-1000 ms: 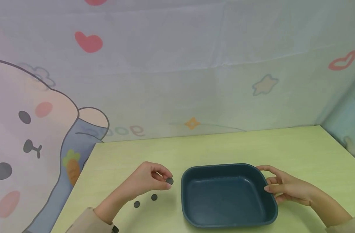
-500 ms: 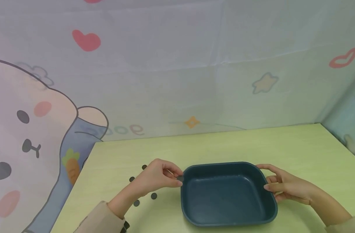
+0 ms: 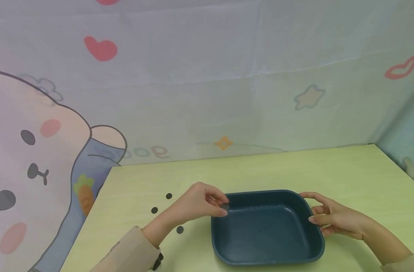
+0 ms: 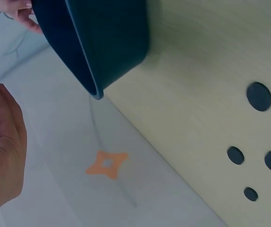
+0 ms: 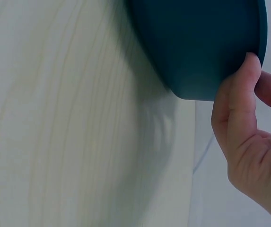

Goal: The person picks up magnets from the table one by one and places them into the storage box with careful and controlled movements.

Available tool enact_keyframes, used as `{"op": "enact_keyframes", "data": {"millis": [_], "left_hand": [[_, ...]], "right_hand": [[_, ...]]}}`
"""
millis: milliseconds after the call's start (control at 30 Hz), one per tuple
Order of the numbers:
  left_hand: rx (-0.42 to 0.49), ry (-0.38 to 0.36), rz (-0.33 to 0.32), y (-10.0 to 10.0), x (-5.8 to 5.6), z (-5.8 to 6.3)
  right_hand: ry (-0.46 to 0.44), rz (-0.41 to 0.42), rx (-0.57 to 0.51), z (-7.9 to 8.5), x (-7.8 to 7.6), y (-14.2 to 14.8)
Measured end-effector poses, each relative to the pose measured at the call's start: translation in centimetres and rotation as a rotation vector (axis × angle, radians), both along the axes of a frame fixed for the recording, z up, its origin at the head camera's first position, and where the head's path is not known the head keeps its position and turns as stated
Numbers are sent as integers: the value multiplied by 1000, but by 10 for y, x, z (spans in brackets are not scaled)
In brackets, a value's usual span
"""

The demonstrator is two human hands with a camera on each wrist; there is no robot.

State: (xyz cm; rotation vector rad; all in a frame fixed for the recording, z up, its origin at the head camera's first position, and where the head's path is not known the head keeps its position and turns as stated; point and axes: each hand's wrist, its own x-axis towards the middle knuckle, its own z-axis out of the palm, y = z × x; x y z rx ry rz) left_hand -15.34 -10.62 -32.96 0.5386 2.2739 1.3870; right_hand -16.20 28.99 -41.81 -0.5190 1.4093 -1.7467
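Observation:
My left hand (image 3: 200,202) pinches a small dark round disc (image 3: 225,207) between thumb and fingertips, above the left back corner of a dark blue rectangular tray (image 3: 266,236). In the left wrist view, the disc shows as a thin edge at the fingertips. On the right, my right hand (image 3: 342,219) grips the tray's rim, thumb inside and fingers outside. The visible tray floor is bare. Several more dark discs lie on the table left of the tray, among them a back disc (image 3: 169,196) and a front disc (image 3: 180,229); my left forearm hides part of that area.
The pale yellow-green wooden table (image 3: 356,177) extends behind and to the right of the tray. A printed cloth backdrop (image 3: 207,75) hangs along its far edge, with another cloth side at the right.
Carrying the disc, my left hand has moved right, from the table beside the tray to over its left edge. Discs behind the hand have come into view. My right hand stays put.

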Motion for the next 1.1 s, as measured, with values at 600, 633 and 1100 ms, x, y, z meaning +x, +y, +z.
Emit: {"op": "enact_keyframes", "data": {"millis": [600,633,1100], "left_hand": [[31,24,-51,35,-14,-17],[34,27,-53,37,-15,-18],[83,54,-108,62,-26,-13]], "right_hand": [[-22,4,-25,-4,-3,3],[-24,4,-25,-4,-3,3],[-30,6,-19,-3,-3,4]]}}
